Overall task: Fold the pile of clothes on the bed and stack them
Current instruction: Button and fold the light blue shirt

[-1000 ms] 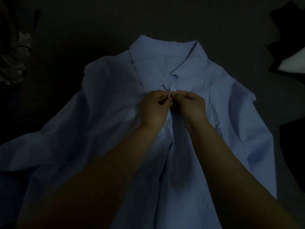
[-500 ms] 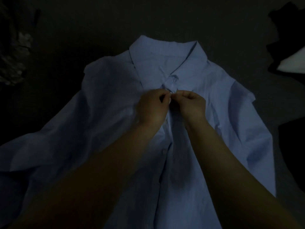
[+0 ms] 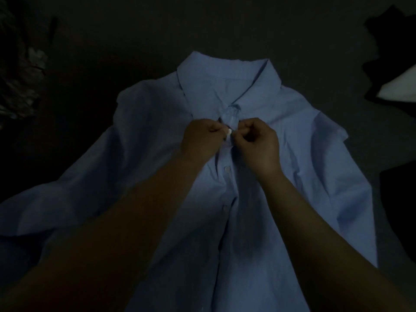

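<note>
readable text: none anywhere, way too dark
shirt (image 3: 292, 154): plain light blue, no brand, label or tag showing
buttons (image 3: 227, 169): blank as far as I can see

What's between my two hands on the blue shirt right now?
In the head view, a small white button and the shirt's front placket just below the collar lie between the left hand and right hand, pinched from both sides.

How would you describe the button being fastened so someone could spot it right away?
Start at the light blue shirt spread front up on the dark bed. Follow its placket down from the collar to where both hands meet. The white button pinched there is topmost; the button below lies untouched.
</note>
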